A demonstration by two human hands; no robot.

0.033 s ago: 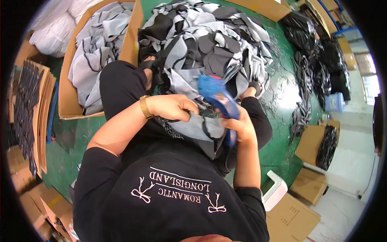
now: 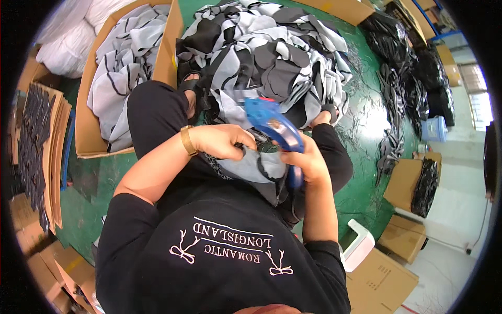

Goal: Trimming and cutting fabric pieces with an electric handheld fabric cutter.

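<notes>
My left hand, with a gold watch on its wrist, pinches the edge of a grey fabric piece with black trim, lying over my lap. My right hand is wrapped round the handle of a blue handheld power tool with a red part on top. The tool's front end points up and to the left, above the fabric and away from my body. That end is blurred, so its exact kind is unclear. Cut thread ends cling beside the fabric on my dark trousers.
A big heap of grey and black fabric pieces covers the floor between my feet. More pieces fill a cardboard box at the left. Black plastic bags lie at the far right. A white curved object stands by cartons at my right.
The blue tool and my right hand have shifted a little to the left, nearer my left hand. My left hand keeps its hold on the fabric.
</notes>
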